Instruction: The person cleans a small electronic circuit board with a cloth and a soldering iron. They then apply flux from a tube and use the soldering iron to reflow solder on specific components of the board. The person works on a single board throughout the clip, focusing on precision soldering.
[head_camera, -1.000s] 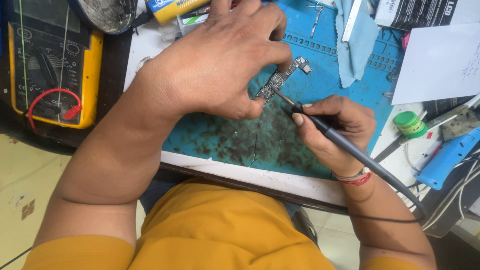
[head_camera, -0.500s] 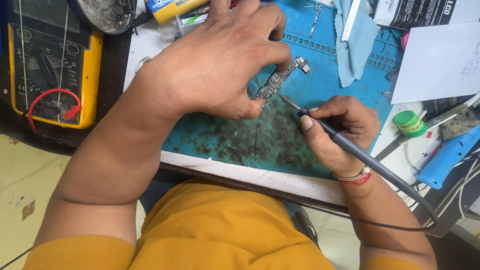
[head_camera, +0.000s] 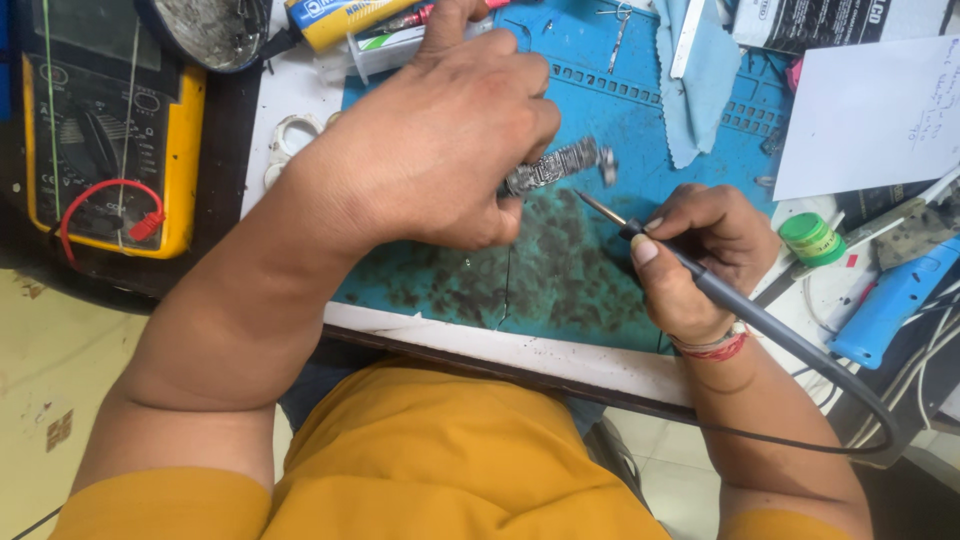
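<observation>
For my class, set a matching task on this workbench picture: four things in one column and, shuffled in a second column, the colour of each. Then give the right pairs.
Things:
1. multimeter
2. work mat
3. small round tin
4. sheet of paper

Colours:
A. white
B. green
C. yellow and black
D. blue, with dark stains

Pairs: 1-C, 2-D, 3-B, 4-A.

The multimeter lies at the left edge of the bench. The small round tin sits just past the right hand, which holds the soldering iron. The sheet of paper lies at the upper right.
</observation>
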